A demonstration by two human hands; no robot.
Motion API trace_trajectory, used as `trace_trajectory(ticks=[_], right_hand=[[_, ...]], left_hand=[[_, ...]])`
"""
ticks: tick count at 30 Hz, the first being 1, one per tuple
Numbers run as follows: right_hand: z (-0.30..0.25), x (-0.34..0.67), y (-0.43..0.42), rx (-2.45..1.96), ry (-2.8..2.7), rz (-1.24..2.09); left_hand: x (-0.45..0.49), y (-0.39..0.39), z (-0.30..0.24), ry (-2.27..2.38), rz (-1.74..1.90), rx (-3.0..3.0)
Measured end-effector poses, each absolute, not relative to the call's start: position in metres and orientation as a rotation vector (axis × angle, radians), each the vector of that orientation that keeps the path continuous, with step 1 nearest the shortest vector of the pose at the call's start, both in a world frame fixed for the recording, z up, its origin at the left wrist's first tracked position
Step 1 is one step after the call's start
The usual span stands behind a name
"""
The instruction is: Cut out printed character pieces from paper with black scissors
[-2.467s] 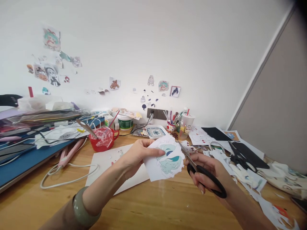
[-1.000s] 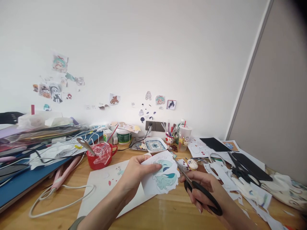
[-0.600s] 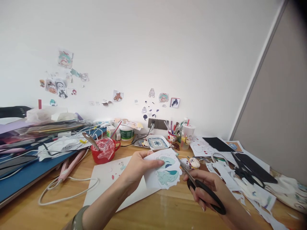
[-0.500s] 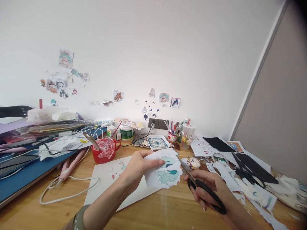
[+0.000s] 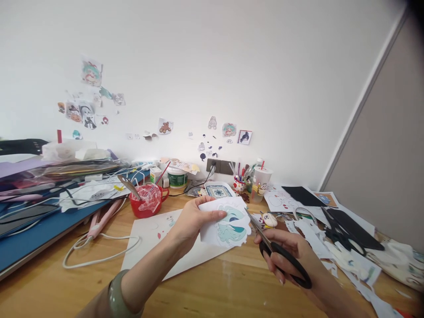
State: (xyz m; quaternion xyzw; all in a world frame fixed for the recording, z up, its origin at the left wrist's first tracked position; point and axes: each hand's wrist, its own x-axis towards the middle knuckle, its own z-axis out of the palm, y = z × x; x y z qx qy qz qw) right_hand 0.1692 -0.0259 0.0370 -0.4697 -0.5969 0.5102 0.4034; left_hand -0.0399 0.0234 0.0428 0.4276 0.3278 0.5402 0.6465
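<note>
Between the thumb and fingers of my left hand (image 5: 198,221) is a piece of white paper (image 5: 212,234) printed with a teal-coloured drawing. Its right edge is cut in a wavy outline. My right hand (image 5: 291,251) grips black-handled scissors (image 5: 288,265), fingers in the loops. The blades point up and left, their tips close to the paper's right edge; I cannot tell whether they touch it. Beneath the left forearm lies a large white sheet (image 5: 145,238) bearing small coloured cut-outs.
A red mug (image 5: 145,205) with plastic wrap stands at left, near a pink corded tool (image 5: 102,218). Behind are a patterned square dish (image 5: 218,190) and a drink cup (image 5: 261,183). At right lie paper scraps (image 5: 314,240) and a second pair of scissors (image 5: 342,236).
The view has tilted slightly, shifting the desk upward in the picture. Both hands keep their holds, and the paper looks turned a little.
</note>
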Motion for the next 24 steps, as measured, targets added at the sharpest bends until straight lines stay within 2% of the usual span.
trace_trajectory(ticks=[16,24], right_hand=[[0.033,0.159,-0.022,-1.006,-1.229,1.070],[0.027,0.147,-0.026,-0.973,-1.238,1.013]], left_hand=[[-0.023,0.016,0.027,0.557,1.381,0.813],[-0.004,-0.002,0.016,0.353,1.204,0.916]])
